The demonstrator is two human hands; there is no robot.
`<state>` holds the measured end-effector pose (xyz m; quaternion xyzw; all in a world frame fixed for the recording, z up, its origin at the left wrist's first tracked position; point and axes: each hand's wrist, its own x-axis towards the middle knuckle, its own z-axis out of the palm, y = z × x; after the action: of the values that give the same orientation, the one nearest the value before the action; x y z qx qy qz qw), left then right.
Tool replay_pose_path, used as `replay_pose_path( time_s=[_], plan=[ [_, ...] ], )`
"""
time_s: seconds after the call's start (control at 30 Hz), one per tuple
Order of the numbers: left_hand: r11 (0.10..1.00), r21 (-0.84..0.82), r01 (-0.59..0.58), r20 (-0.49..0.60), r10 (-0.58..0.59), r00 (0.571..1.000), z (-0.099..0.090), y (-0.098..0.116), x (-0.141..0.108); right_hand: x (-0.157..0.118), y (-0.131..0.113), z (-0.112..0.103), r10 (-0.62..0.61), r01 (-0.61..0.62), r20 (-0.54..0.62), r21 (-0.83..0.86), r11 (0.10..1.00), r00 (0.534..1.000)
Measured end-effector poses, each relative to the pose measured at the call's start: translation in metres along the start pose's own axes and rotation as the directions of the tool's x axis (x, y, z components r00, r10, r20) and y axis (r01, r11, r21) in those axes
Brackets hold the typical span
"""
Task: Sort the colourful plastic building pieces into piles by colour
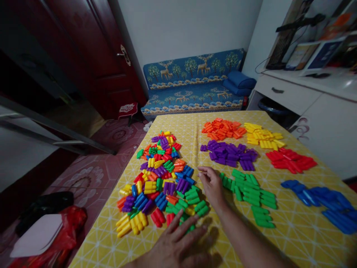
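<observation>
My left hand (pixel 181 242) is over the near edge of a mixed heap of coloured plastic building pieces (pixel 158 173), its fingers spread. Its fingertips are by green pieces (pixel 192 201) at the heap's front right; whether they touch cannot be made out. Between that heap and a group of green pieces (pixel 248 190), my right hand (pixel 211 183) is held low over the cloth. Its fingers bend loosely leftward, with no piece visible in them. The mixed pieces are red, yellow, blue, purple, orange and green, many shaped like short joined tubes.
Single-colour groups lie on the right: orange (pixel 223 129), purple (pixel 231 153), yellow (pixel 263 136), red (pixel 290 160) and blue (pixel 320 201). A yellow patterned cloth (pixel 106 238) covers the table. Beyond are a blue sofa (pixel 192 98), a white cabinet (pixel 329 126) and a dark red door (pixel 92 48).
</observation>
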<state>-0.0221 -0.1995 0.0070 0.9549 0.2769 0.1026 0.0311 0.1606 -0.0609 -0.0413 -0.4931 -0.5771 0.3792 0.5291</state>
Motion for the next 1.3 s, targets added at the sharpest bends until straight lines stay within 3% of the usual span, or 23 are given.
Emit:
replay_pose_path(
  time_s=[0.07,0.17,0.33,0.5,0.67,0.83,1.0,1.13,1.3],
  plan=[
    [0.999,0.027,-0.032,-0.005,0.032,0.999,0.010,0.003,-0.012,0.000,0.001,0.000,0.002,-0.002,0.005,0.002,1.000,1.000],
    [1.000,0.006,0.012,0.019,-0.012,1.000,0.005,0.001,-0.016,0.001,0.002,0.000,-0.006,0.006,0.009,-0.002,1.000,1.000],
    [0.977,-0.013,0.211,0.057,-0.210,0.976,-0.011,-0.018,0.011,0.002,-0.003,-0.001,-0.045,0.045,-0.002,-0.017,0.999,0.999],
    [0.886,0.055,0.459,-0.032,-0.458,0.888,-0.010,-0.061,0.048,0.003,-0.009,-0.003,-0.135,0.136,0.024,-0.033,0.990,0.991],
    [0.789,0.108,0.605,-0.031,-0.606,0.795,-0.011,-0.102,0.074,0.001,-0.011,-0.002,-0.198,0.214,0.132,-0.129,0.968,0.971],
    [0.727,0.084,0.682,0.011,-0.685,0.729,-0.022,-0.120,0.092,0.000,-0.016,-0.001,-0.269,0.306,0.183,-0.223,0.925,0.946],
    [0.675,-0.083,0.733,-0.090,-0.738,0.669,-0.036,-0.132,0.111,0.000,-0.012,0.000,-0.227,0.253,0.148,-0.188,0.949,0.962],
    [0.706,-0.147,0.692,-0.068,-0.705,0.706,-0.033,-0.144,0.128,0.000,-0.012,0.001,-0.200,0.224,0.155,-0.158,0.962,0.967],
    [0.757,-0.009,0.654,0.022,-0.653,0.757,-0.016,-0.155,0.145,-0.001,-0.016,0.003,-0.196,0.214,0.147,-0.117,0.970,0.969]
  ],
)
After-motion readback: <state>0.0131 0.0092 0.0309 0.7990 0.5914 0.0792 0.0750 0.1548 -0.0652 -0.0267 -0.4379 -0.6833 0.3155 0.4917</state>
